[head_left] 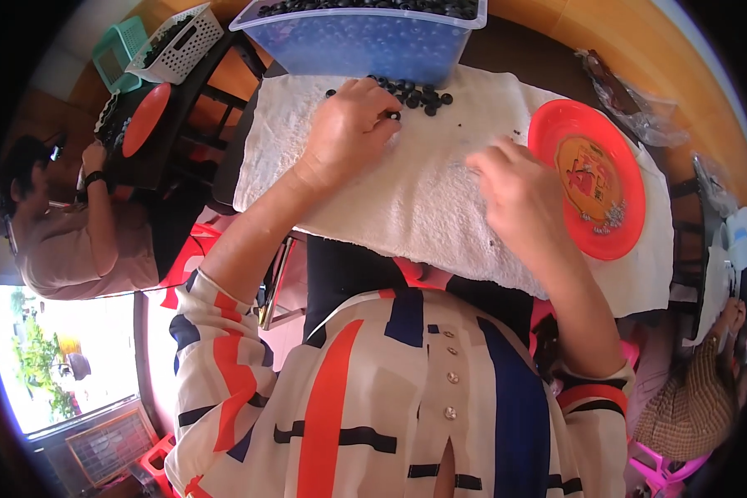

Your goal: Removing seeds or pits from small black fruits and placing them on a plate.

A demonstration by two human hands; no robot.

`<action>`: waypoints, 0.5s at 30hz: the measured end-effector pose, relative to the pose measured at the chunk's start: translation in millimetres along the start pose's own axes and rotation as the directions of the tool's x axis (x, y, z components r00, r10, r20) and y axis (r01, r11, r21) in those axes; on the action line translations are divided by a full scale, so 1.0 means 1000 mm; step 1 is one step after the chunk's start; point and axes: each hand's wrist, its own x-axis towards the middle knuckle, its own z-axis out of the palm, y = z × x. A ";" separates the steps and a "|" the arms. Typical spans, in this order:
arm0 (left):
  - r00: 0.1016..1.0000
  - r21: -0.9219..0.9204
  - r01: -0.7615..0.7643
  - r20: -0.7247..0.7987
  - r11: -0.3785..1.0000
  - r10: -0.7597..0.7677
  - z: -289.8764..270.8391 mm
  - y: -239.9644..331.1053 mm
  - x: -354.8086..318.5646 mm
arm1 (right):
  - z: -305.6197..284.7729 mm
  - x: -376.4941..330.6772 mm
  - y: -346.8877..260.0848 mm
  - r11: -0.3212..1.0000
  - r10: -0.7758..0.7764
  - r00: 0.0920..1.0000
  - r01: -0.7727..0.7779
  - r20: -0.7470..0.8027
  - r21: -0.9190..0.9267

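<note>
My left hand (353,120) is closed over the white cloth (440,178), its fingertips pinching a small black round part (393,116). Just beyond those fingers lies a loose group of similar black round parts (415,95). To the right, my right hand (519,187) is held above the cloth, thumb and fingers pressed together; whatever they may hold is too small to make out. Close to that hand sits a red plate (542,133) with a printed yellow centre. Small silvery pieces (610,217) are heaped at its near side.
At the far edge, a translucent blue tub (357,46) holds many black parts. Left of it stand a white perforated basket (183,41) and a green basket (118,54). A person (83,232) sits at the left, another (693,398) at the right. Clear plastic bags (639,108) lie far right.
</note>
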 end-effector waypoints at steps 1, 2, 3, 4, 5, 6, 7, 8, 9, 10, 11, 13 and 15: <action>0.976 -0.380 0.216 0.060 0.899 -0.209 -0.001 0.007 -0.004 | 0.008 0.004 0.002 0.994 -0.043 0.998 0.048 0.051 -0.100; 0.909 -0.679 0.397 0.195 0.618 -0.369 -0.002 0.014 -0.007 | 0.013 0.007 0.002 0.976 -0.080 0.991 0.100 0.106 -0.195; 0.908 -0.680 0.397 0.197 0.616 -0.369 -0.006 0.020 -0.008 | 0.014 0.011 0.002 0.976 -0.078 0.991 0.098 0.108 -0.196; 0.844 -0.777 0.498 0.333 0.385 -0.420 -0.014 0.027 -0.007 | 0.016 0.014 0.001 0.955 -0.124 0.983 0.155 0.136 -0.254; 0.769 -0.812 0.570 0.474 0.126 -0.428 -0.020 0.035 -0.007 | 0.017 0.016 0.000 0.927 -0.165 0.972 0.210 0.166 -0.311; 0.735 -0.808 0.588 0.517 0.032 -0.439 -0.023 0.043 -0.008 | 0.020 0.017 0.002 0.928 -0.164 0.972 0.210 0.168 -0.309; 0.734 -0.809 0.587 0.517 0.030 -0.441 -0.022 0.047 -0.011 | 0.023 0.017 0.003 0.929 -0.155 0.971 0.205 0.180 -0.308; 0.730 -0.829 0.547 0.539 -0.112 -0.420 -0.020 0.051 -0.015 | 0.025 0.016 0.004 0.930 -0.145 0.970 0.200 0.193 -0.308; 0.729 -0.830 0.498 0.558 -0.252 -0.396 -0.018 0.055 -0.017 | 0.025 0.015 0.005 0.930 -0.145 0.970 0.202 0.196 -0.308; 0.716 -0.819 0.491 0.574 -0.297 -0.398 -0.015 0.058 -0.018 | 0.026 0.014 0.006 0.937 -0.145 0.974 0.192 0.173 -0.291; 0.715 -0.819 0.489 0.573 -0.300 -0.399 -0.014 0.061 -0.019 | 0.027 0.014 0.007 0.945 -0.144 0.978 0.182 0.151 -0.273; 0.700 -0.777 0.443 0.612 -0.447 -0.369 -0.013 0.066 -0.020 | 0.024 0.012 0.005 0.987 -0.085 0.991 0.097 0.099 -0.129; 0.727 -0.758 0.392 0.602 -0.521 -0.330 -0.005 0.064 -0.024 | 0.017 0.013 0.000 1.000 -0.019 0.998 0.018 0.057 0.022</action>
